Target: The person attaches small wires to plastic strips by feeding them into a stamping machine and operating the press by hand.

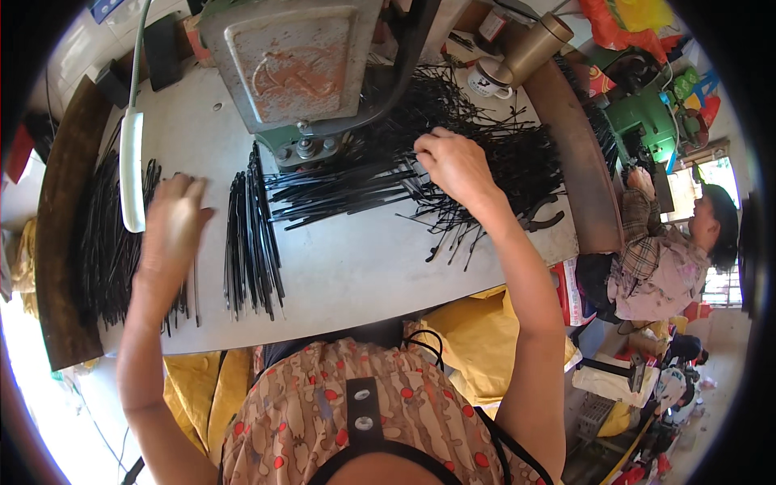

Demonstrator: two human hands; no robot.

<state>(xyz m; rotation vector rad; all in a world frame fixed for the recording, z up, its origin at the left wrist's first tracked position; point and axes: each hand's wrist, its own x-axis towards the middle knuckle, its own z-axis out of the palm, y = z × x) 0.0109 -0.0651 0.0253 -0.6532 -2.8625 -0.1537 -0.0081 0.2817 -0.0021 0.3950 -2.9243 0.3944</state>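
Note:
My left hand (174,222), smeared by motion, is over the left bundle of thin black strips (105,242). Its thumb sticks out to the right; whether it holds a strip is unclear. My right hand (457,166) reaches over the large tangled pile of black strips (517,153), its fingers curled together. What lies between those fingertips is hidden. Between my hands, an upright bundle of black strips (252,242) lies beside a sideways row of strips (339,194). The press machine (293,73), with a worn grey head, stands just beyond that row.
A curved white lamp (132,174) hangs at the left. Brown raised edges (69,234) border the pale table (347,275). At the back right are a white mug (490,78) and a bronze-coloured flask (537,50). Another person (667,259) sits by a green machine (644,125) at the right.

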